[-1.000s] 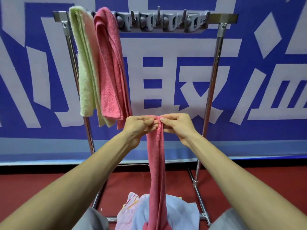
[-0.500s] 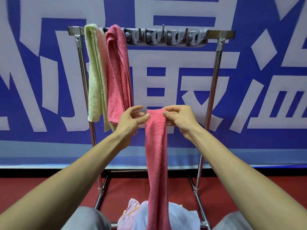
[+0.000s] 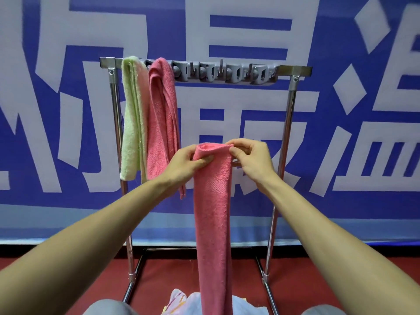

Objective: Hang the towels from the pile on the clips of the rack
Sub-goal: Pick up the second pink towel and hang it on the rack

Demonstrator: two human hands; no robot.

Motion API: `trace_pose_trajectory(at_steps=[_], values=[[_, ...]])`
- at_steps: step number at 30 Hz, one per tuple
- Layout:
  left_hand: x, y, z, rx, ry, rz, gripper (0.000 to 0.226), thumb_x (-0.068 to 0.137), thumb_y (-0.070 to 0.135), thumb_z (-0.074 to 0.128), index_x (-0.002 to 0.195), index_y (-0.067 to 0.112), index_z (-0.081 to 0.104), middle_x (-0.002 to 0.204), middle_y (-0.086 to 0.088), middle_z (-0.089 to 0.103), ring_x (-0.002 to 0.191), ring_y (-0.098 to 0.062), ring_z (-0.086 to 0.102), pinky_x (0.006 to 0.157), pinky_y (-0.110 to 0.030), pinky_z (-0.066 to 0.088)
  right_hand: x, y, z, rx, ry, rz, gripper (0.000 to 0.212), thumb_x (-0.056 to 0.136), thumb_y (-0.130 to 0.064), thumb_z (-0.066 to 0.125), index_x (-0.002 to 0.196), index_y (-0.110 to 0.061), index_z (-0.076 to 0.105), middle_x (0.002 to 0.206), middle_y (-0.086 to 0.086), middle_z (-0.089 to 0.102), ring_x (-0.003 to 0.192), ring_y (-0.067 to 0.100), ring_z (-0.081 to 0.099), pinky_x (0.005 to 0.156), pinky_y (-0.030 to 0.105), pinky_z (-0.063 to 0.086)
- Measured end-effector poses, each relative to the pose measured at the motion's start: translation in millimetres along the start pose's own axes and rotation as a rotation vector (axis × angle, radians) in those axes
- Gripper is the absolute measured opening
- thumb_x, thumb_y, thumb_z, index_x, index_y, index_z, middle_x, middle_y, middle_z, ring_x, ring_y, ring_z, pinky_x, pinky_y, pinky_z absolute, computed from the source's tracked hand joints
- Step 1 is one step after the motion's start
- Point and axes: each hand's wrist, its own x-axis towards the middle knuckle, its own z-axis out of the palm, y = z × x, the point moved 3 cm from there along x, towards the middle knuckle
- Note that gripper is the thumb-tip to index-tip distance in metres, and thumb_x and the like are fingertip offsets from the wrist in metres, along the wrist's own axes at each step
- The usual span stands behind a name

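pink towel (image 3: pixel 212 201) hangs straight down | left hand (image 3: pixel 184 164) and right hand (image 3: pixel 252 160) both pinch its top | free clips (image 3: pixel 227 72) above, probably a bit right

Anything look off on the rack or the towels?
Nothing stands out. The green towel and hung pink towel hang straight on the rack; left hand and right hand pinch the held towel at its top.

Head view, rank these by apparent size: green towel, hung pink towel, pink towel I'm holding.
1. held pink towel, though it is nearest the camera, so its true rank is unsure.
2. hung pink towel.
3. green towel, only slightly smaller-looking than the hung pink one.
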Motion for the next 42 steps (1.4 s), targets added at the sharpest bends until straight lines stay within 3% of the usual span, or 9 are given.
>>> trace_pose_trajectory(at_steps=[3,8,14,19,21,26,32,36,42], values=[[13,28,-3,0.017,-0.057,0.04,0.024,0.09,0.015,0.062,0.113,0.011,0.068,0.105,-0.004,0.071,0.094,-0.01,0.067,0.085,-0.023,0.053,11,-16,-8,0.013,0.068,-0.026,0.017,0.092,-0.005,0.058,0.097,-0.015,0.072,0.089,-0.002,0.071,0.085,0.013,0.069,0.071,0.024,0.059],[27,82,-9,-0.029,-0.025,0.117,0.016,0.09,0.016,0.062,0.104,0.014,0.07,0.087,0.003,0.071,0.074,-0.001,0.067,0.072,-0.018,0.054,33,-54,-25,0.044,0.14,-0.082,0.015,0.091,-0.006,0.06,0.096,-0.014,0.072,0.089,0.001,0.071,0.082,0.013,0.068,0.069,0.021,0.057],[39,151,-19,-0.107,-0.016,0.132,0.02,0.095,0.027,0.055,0.106,0.015,0.067,0.091,0.001,0.069,0.08,-0.01,0.065,0.073,-0.03,0.055,55,-111,-43,0.227,0.237,-0.153,0.013,0.089,-0.006,0.063,0.094,-0.015,0.072,0.091,0.002,0.072,0.081,0.012,0.068,0.07,0.022,0.057],[35,153,-18,-0.112,0.026,0.035,0.016,0.094,0.023,0.056,0.094,0.015,0.069,0.079,0.004,0.066,0.072,-0.012,0.061,0.071,-0.033,0.051,54,-110,-42,0.235,0.249,-0.063,0.011,0.087,-0.004,0.065,0.093,-0.01,0.073,0.086,0.005,0.071,0.081,0.018,0.066,0.069,0.027,0.056],[33,154,-19,-0.13,0.08,0.051,0.017,0.095,0.024,0.056,0.098,0.015,0.069,0.082,0.004,0.066,0.073,-0.012,0.061,0.072,-0.033,0.051,52,-112,-42,0.275,0.228,-0.076,0.011,0.088,-0.004,0.064,0.094,-0.01,0.072,0.089,0.005,0.071,0.081,0.016,0.066,0.073,0.028,0.057],[29,157,-20,0.123,0.053,0.115,0.025,0.098,0.026,0.049,0.11,0.013,0.066,0.09,-0.002,0.065,0.077,-0.014,0.061,0.069,-0.034,0.055,43,-100,-40,0.307,0.212,-0.053,0.013,0.089,-0.003,0.063,0.1,-0.005,0.071,0.092,0.01,0.071,0.082,0.019,0.067,0.076,0.031,0.057],[28,153,-11,0.035,0.064,0.084,0.028,0.099,0.027,0.047,0.114,0.011,0.064,0.092,-0.005,0.065,0.077,-0.016,0.061,0.06,-0.027,0.053,46,-98,-42,0.375,0.169,0.006,0.016,0.09,-0.004,0.062,0.103,-0.001,0.069,0.095,0.012,0.07,0.085,0.021,0.066,0.074,0.029,0.057],[28,146,-8,-0.01,0.098,0.084,0.022,0.1,0.026,0.046,0.109,0.016,0.064,0.084,0.003,0.064,0.069,-0.01,0.06,0.053,-0.024,0.051,35,-93,-39,0.413,0.091,0.057,0.027,0.096,-0.022,0.055,0.1,0.0,0.069,0.082,0.007,0.07,0.07,0.013,0.064,0.065,0.023,0.054],[33,140,-10,-0.107,0.186,0.028,0.024,0.1,0.025,0.045,0.107,0.011,0.063,0.082,0.002,0.064,0.069,-0.01,0.06,0.054,-0.024,0.048,15,-64,-25,0.344,-0.22,0.279,0.069,0.095,-0.063,0.016,0.086,-0.011,0.06,0.063,-0.001,0.059,0.058,0.013,0.056,0.063,0.027,0.047]])
